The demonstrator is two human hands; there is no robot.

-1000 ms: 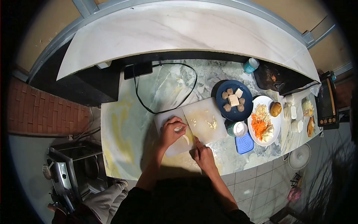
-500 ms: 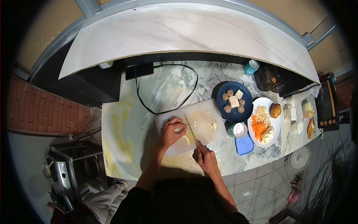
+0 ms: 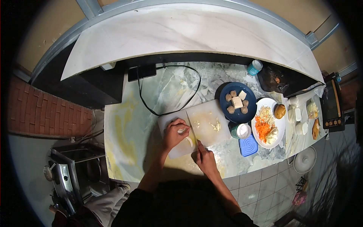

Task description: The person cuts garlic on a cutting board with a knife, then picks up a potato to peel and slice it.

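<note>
A whitish cutting board (image 3: 210,132) lies on the marble counter, with small chopped pale bits (image 3: 216,125) on its right half. My right hand (image 3: 206,160) is closed round the handle of a knife (image 3: 192,128), whose blade points away across the board. My left hand (image 3: 175,133) is over the board's left part, fingers curled round a small white piece (image 3: 181,131), just left of the blade. A curved white slice (image 3: 189,141) lies below those fingers, beside the knife.
Right of the board are a dark blue plate (image 3: 246,117) with meatballs and pale blocks, an open jar (image 3: 243,131), a blue lid (image 3: 248,146) and a white plate (image 3: 279,128) of shredded vegetables. A black cable (image 3: 199,82) loops behind. Another person's leg (image 3: 107,202) shows lower left.
My right hand has shifted slightly left and nearer to me with the knife, and the blade is closer to my left fingers. My left hand has hardly moved.
</note>
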